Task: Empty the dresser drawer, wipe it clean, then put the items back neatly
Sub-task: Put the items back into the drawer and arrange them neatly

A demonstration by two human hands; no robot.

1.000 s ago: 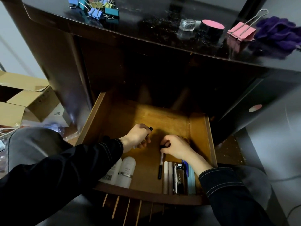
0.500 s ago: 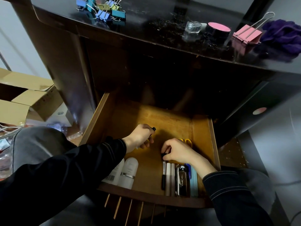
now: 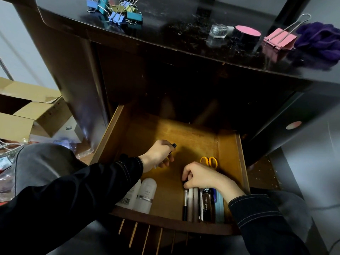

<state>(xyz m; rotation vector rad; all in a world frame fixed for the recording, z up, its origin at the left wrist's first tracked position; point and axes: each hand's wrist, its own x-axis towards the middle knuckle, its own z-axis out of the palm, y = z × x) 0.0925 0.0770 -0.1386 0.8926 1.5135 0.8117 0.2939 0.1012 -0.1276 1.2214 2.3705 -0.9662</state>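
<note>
Looking down into pulled-out brown wooden drawer (image 3: 230,150) of dark dresser, both black sleeves reaching in.

Left hand (image 3: 158,155) over drawer floor, mid-left, fingers clenched round slim dark stick (image 3: 173,145); only its black tip showing past the knuckles (a bit of orange under the fingers, cannot tell what).

Right hand (image 3: 200,176) lower right in drawer, fingers curled, pinching top end of thin black pen (image 3: 184,205). Pen lying lengthwise, leftmost in a tight row against the front right corner. Beside it, left to right: two pale slim tubes (image 3: 191,203), glossy black case (image 3: 207,205) with silver script, light blue flat piece (image 3: 219,205). All side by side, touching, upper ends hidden under the hand.

Small orange-handled scissors (image 3: 208,161) on drawer floor just behind right hand, handles only in view.

Two white plastic bottles (image 3: 147,195) lying side by side at front left, one with barcode label, partly under left sleeve.

On glossy black dresser top (image 3: 165,21): heap of small blue, teal and yellow binder clips (image 3: 117,10) at left; at right, clear square glass bottle (image 3: 219,31), round black jar with pink lid (image 3: 246,34), large pink binder clip (image 3: 279,40), crumpled purple cloth (image 3: 320,39).

Open brown cardboard boxes (image 3: 36,115) on floor, far left.
</note>
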